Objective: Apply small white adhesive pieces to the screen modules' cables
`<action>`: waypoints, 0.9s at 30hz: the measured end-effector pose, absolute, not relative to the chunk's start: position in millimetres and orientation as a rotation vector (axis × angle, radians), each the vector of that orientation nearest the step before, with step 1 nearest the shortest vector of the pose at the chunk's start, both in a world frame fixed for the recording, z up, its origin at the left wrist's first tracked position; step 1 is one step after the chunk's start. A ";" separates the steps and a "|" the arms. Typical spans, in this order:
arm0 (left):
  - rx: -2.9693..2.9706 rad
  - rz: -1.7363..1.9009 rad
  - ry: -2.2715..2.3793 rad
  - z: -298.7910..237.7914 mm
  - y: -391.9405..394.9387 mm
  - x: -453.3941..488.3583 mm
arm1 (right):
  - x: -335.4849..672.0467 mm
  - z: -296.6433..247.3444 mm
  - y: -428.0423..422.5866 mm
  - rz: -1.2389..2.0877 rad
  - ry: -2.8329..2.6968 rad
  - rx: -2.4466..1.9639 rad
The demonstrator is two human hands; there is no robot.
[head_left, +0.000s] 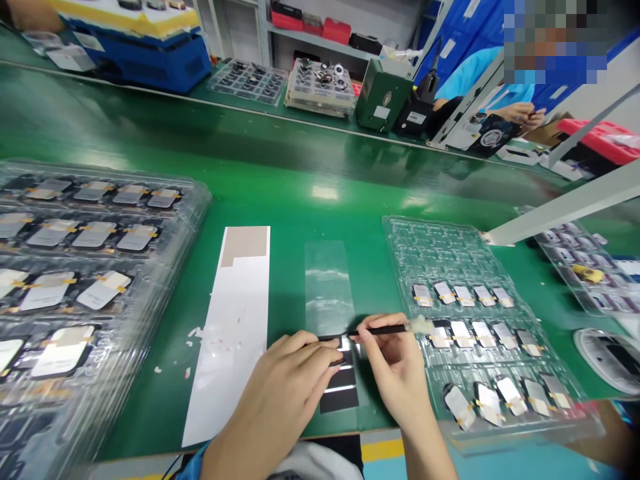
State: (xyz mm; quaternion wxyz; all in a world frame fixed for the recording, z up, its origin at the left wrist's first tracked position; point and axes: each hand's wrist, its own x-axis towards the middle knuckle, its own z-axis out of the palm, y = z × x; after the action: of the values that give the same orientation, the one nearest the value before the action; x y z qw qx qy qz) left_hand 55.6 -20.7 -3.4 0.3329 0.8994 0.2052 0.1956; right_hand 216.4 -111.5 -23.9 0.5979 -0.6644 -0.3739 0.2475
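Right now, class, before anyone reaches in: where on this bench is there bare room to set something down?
Most room: the green mat beyond the left tray, right tray, white sheet and clear film. Narrow gaps: left tray to white sheet, and sheet to film. Crowded: both trays, and the black strips by the left hand and right hand with its swab.

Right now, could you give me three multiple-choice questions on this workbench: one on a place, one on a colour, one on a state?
1. What lies between the white rectangular sheet and the clear plastic tray? A) blue machine B) clear film strip C) red bin
2. The bench mat is: A) green B) white C) yellow
3. The right hand: A) lies empty B) pinches a thin black stick with fluffy white tip C) sits in the tray
1 B, it lies there. 2 A, green shows throughout. 3 B, the stick is gripped.
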 end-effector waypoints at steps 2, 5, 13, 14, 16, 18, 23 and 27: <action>2.344 0.502 0.552 -4.6 -20.6 55.8 | 216.5 -23.3 -111.7 0.590 -0.842 -1.544; 2.338 0.510 0.554 -4.9 -20.2 55.8 | 216.1 -22.6 -111.3 0.604 -0.815 -1.563; 2.310 0.507 0.562 -4.8 -19.2 56.6 | 215.7 -22.0 -111.4 0.599 -0.831 -1.570; 2.308 0.510 0.561 -5.2 -19.1 56.6 | 216.0 -22.1 -111.4 0.604 -0.824 -1.564; 2.304 0.508 0.560 -5.8 -19.1 56.7 | 216.2 -22.7 -111.3 0.608 -0.813 -1.561; 2.299 0.499 0.564 -6.0 -19.3 56.7 | 215.8 -23.6 -111.0 0.603 -0.819 -1.569; 2.265 0.524 0.585 -4.8 -20.4 57.1 | 213.0 -24.5 -110.7 0.565 -0.762 -1.573; 2.132 0.511 0.683 -3.6 -21.4 56.5 | 214.1 -19.8 -112.1 0.466 -0.659 -1.507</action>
State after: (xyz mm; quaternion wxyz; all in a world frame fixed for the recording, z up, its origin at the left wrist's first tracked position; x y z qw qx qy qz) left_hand 56.5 -21.4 -3.6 0.4102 0.8468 0.2713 0.2029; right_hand 214.1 -112.1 -19.8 0.6564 -0.6650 -0.2910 0.2055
